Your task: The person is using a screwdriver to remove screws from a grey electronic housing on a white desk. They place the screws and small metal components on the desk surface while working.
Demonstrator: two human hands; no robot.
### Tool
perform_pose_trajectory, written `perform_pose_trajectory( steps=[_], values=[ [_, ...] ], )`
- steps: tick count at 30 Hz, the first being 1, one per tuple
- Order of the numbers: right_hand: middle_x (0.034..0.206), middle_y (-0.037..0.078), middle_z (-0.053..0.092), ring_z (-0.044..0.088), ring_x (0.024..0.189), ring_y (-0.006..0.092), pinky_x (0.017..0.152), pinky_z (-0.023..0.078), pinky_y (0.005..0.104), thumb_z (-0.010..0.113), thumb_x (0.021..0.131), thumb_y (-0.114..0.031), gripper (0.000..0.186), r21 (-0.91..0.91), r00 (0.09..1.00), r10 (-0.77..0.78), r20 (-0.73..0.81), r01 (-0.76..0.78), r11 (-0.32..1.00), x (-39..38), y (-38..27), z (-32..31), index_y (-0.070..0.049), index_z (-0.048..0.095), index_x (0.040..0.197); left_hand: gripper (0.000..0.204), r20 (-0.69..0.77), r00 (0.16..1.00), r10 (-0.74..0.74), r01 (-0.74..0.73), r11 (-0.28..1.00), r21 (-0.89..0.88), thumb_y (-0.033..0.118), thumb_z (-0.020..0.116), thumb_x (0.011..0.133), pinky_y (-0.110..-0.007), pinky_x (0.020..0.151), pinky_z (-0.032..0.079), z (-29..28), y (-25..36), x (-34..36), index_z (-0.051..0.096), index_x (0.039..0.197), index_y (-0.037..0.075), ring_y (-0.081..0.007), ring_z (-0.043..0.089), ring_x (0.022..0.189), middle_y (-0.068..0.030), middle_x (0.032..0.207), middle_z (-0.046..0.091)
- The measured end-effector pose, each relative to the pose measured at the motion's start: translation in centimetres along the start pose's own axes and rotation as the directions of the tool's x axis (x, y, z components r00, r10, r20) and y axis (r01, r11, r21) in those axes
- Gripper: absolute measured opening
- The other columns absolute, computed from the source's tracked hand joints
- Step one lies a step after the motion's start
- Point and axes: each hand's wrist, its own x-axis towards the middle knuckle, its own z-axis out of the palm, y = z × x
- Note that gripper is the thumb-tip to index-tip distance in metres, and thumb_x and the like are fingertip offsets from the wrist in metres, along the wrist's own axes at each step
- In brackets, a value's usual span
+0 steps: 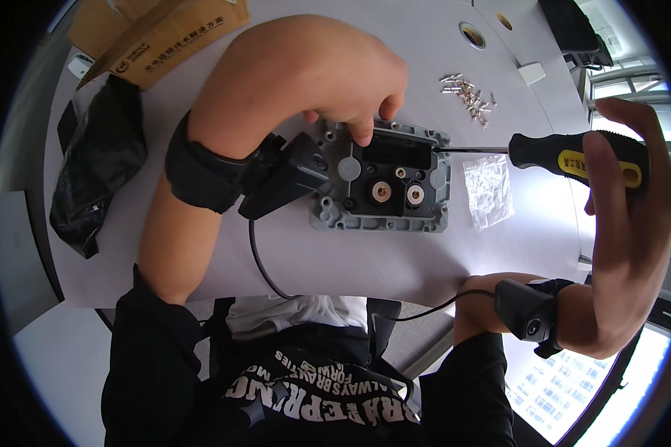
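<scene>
A grey rectangular housing [380,222] lies on the table with a black insert [395,153], two round metal contacts and several bolt holes. My left hand [328,74] arches over it from the back left, fingers curled down onto its far edge, gripping it. My right hand [622,216] holds a screwdriver [544,153] with a black and yellow handle. Its shaft lies horizontal, the tip at the right end of the black insert. Both wrists wear black strapped camera units with cables.
A cardboard box [153,48] is at the back left, a black plastic bag [97,164] at the left. Small metal pins [470,97] are scattered behind the housing; a clear bag [487,190] lies right of it. The pale table [365,268] has its near edge by my body.
</scene>
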Motion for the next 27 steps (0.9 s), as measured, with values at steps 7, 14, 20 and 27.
perform_pose_trajectory(
  steps=[7,14,20,27],
  values=[
    [0.129,0.017,0.061,0.072,0.102,0.0335,0.074,0.067,0.0367,0.080,0.087,-0.007,0.058,-0.070,0.998,-0.024,0.055,0.028,0.997,0.8,0.0,0.1,-0.015,0.060,0.141,0.042,-0.013,1.000,-0.023,0.023,1.000,-0.014,0.016,0.080,0.078,-0.038,0.077,0.057,-0.7,0.5,-0.8,0.075,0.119,0.008,-0.0277,0.073,0.087,-0.0122,0.094,0.077],
    [0.127,0.017,0.062,0.070,0.107,0.0334,0.082,0.065,0.0389,0.075,0.092,-0.020,0.051,0.383,0.970,0.235,-0.063,-0.194,0.903,1.0,-1.0,1.0,-0.014,0.061,0.141,0.041,0.027,1.000,0.015,-0.014,0.999,-0.038,0.014,0.080,0.079,-0.038,0.076,0.057,-0.7,0.2,-0.4,0.076,0.119,0.006,-0.0279,0.074,0.085,-0.0125,0.093,0.078],
    [0.126,0.017,0.064,0.069,0.111,0.0332,0.088,0.063,0.0408,0.070,0.097,-0.032,0.049,0.703,0.926,0.367,-0.091,-0.202,0.682,0.7,-1.0,1.6,-0.013,0.061,0.141,0.039,0.007,0.999,0.048,-0.048,0.998,-0.032,0.011,0.079,0.079,-0.038,0.074,0.058,-0.6,0.2,-0.5,0.077,0.118,0.008,-0.0283,0.075,0.082,-0.0137,0.093,0.079],
    [0.124,0.018,0.065,0.067,0.116,0.0319,0.099,0.057,0.0426,0.062,0.100,-0.046,0.055,0.509,0.880,0.474,0.017,-0.416,0.754,2.1,-0.9,0.3,-0.011,0.060,0.143,0.035,-0.303,0.932,0.198,-0.166,0.978,0.129,0.021,0.075,0.089,-0.037,0.092,0.054,0.9,-0.1,-0.9,0.074,0.123,0.012,-0.0265,0.070,0.105,-0.0128,0.109,0.075]
  ],
)
